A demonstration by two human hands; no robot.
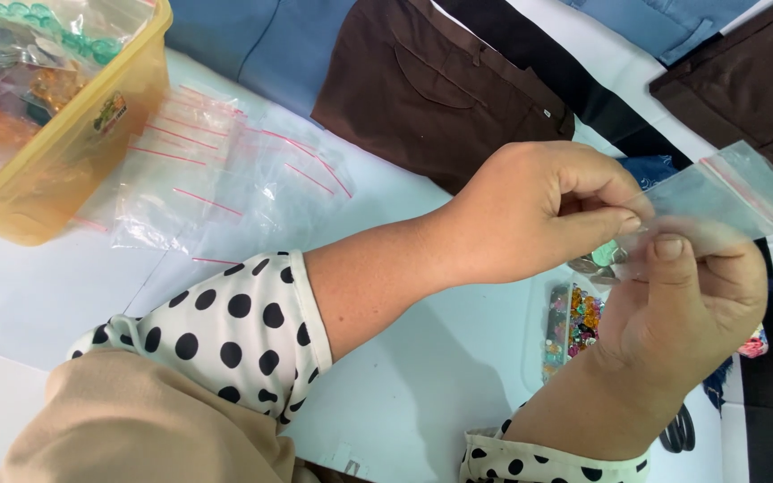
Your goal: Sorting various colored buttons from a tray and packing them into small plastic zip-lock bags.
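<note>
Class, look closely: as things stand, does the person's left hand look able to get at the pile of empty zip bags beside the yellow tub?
Probably yes, once freed. The left hand pinches a clear zip bag together with the right hand. Only bare white table lies between it and the pile of empty bags beside the yellow tub.

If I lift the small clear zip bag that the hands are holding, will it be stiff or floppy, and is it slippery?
The small clear zip bag is probably floppy: it is thin film, and the loose zip bags on the table lie crumpled. It looks glossy, so likely a little slippery; the left hand and right hand pinch it with fingertips. It seems very light.
</note>
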